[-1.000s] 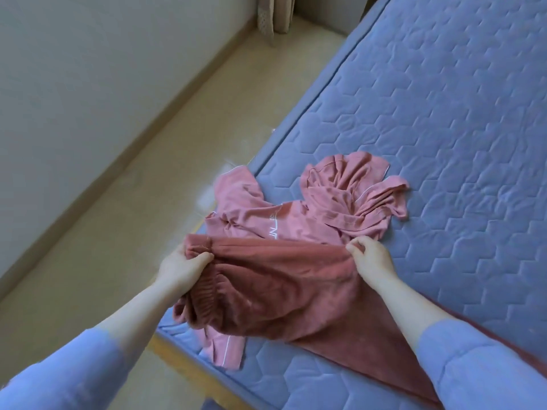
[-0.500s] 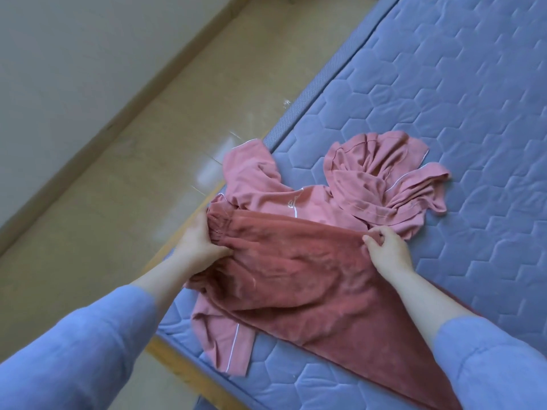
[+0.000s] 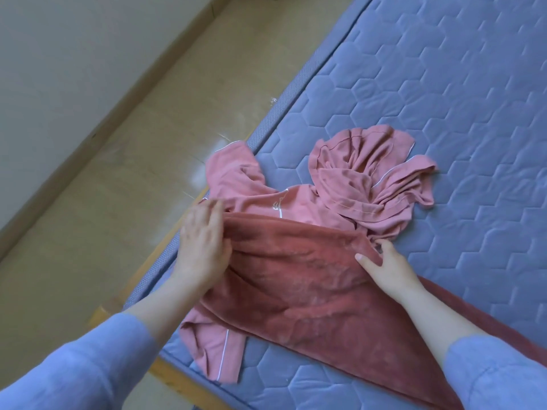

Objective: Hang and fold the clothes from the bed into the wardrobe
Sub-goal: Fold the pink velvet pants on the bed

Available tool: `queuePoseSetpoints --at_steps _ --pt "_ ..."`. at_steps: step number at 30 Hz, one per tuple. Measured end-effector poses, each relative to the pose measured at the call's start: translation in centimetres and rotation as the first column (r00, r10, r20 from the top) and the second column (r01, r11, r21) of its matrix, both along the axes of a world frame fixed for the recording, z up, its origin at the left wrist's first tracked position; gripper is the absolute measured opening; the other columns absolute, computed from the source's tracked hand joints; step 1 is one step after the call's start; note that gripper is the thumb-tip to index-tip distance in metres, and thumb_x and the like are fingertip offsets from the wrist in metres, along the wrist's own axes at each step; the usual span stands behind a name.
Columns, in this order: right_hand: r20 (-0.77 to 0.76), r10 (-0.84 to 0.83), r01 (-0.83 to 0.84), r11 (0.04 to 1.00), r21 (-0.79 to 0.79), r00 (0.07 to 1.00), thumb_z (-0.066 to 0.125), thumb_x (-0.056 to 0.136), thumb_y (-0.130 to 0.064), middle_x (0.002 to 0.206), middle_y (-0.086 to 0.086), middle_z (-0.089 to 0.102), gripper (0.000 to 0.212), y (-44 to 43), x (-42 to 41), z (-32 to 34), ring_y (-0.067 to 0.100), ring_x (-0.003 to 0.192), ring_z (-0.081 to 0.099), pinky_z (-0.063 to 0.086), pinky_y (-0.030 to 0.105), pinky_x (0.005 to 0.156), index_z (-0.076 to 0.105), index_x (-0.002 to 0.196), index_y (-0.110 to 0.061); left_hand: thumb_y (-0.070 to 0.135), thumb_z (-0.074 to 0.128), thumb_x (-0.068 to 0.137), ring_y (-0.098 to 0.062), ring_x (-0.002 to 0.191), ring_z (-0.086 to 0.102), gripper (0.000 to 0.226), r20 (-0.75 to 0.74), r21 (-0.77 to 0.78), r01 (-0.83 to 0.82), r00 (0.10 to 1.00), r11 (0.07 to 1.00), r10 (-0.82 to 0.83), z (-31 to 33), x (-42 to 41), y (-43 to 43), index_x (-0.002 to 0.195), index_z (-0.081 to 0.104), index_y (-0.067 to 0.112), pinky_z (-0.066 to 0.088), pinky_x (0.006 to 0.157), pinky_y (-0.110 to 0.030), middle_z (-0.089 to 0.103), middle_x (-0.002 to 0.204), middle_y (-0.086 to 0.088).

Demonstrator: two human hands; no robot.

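Note:
A dark red fleece garment (image 3: 296, 279) lies spread on the blue-grey quilted mattress (image 3: 444, 99) and trails off toward the lower right. It partly covers a crumpled pink garment with white piping (image 3: 364, 184). My left hand (image 3: 202, 244) lies flat with straight fingers on the fleece's left end, near the mattress edge. My right hand (image 3: 387, 267) pinches the fleece's upper right corner, thumb on top, fingers curled at the edge.
The mattress edge and wooden bed frame (image 3: 165, 371) run diagonally under my left arm. Beyond it are a beige floor (image 3: 118, 202) and a pale wall with a skirting board (image 3: 59, 84). Bare mattress stretches to the upper right.
The bunched left end of the fleece has been let down and spread over the pink garment. My left hand went from gripping it to lying flat. My right hand keeps its corner.

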State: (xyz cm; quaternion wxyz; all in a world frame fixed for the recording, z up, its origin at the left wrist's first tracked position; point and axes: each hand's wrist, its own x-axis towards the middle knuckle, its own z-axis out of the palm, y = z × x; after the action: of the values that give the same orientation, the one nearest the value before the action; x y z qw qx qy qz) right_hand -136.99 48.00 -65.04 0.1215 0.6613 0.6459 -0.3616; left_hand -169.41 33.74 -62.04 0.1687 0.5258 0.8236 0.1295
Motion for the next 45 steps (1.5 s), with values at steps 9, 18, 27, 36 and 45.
queuePoseSetpoints --at_steps 9,18,27,36,45 --pt "0.115 0.02 -0.015 0.999 -0.048 0.993 0.069 0.085 -0.039 0.127 0.006 0.064 0.051 -1.4 9.5 1.6 0.025 0.119 0.058 0.044 0.034 0.098 0.054 0.129 -0.019 0.008 0.055 0.084 -0.03 0.108 0.052 0.043 0.243 0.012 0.339 0.912 0.941 -0.332 1.5 12.9 4.8 0.127 0.057 0.008 0.041 0.094 -0.04 0.057 0.12 -0.008" --pt "0.198 0.097 -0.111 0.992 0.058 0.975 0.066 0.087 -0.031 0.134 0.006 0.057 0.051 -3.1 20.4 1.4 0.025 0.128 0.048 0.038 0.036 0.106 0.052 0.134 -0.017 0.01 0.053 0.083 -0.031 0.107 0.052 0.04 0.226 -0.039 0.544 0.822 0.838 -0.523 0.8 23.5 7.9 0.123 0.058 0.011 0.042 0.091 -0.04 0.057 0.12 -0.007" --pt "0.294 0.11 -0.132 0.99 0.057 0.949 0.06 0.092 -0.038 0.147 0.003 0.044 0.061 -2.5 28.2 -0.8 0.021 0.139 0.035 0.029 0.04 0.114 0.037 0.145 -0.019 0.01 0.058 0.081 -0.03 0.108 0.05 0.046 0.169 -0.106 0.647 0.76 0.755 -0.628 -1.4 33.0 11.1 0.127 0.055 0.012 0.04 0.092 -0.038 0.055 0.119 -0.005" --pt "0.234 0.185 -0.267 0.879 0.395 0.954 0.075 0.079 -0.027 0.088 0.005 0.058 0.023 -4.7 32.1 0.0 0.031 0.086 0.061 0.046 0.042 0.08 0.063 0.093 -0.014 0.016 0.055 0.086 -0.027 0.097 0.056 0.024 0.049 -0.319 0.656 0.732 0.683 -0.68 -3.6 36.3 12.7 0.109 0.064 0.017 0.047 0.078 -0.036 0.058 0.104 -0.002" --pt "-0.007 0.236 -0.228 0.946 0.231 0.972 0.063 0.082 -0.033 0.077 -0.001 0.062 0.02 -12.4 32.9 2.5 0.029 0.076 0.065 0.041 0.035 0.058 0.045 0.078 -0.025 0.02 0.057 0.063 -0.031 0.071 0.057 0.01 0.21 -0.131 0.778 0.628 0.615 -0.75 -1.0 34.9 8.2 0.069 0.054 0.013 0.042 0.071 -0.033 0.059 0.067 0.0"
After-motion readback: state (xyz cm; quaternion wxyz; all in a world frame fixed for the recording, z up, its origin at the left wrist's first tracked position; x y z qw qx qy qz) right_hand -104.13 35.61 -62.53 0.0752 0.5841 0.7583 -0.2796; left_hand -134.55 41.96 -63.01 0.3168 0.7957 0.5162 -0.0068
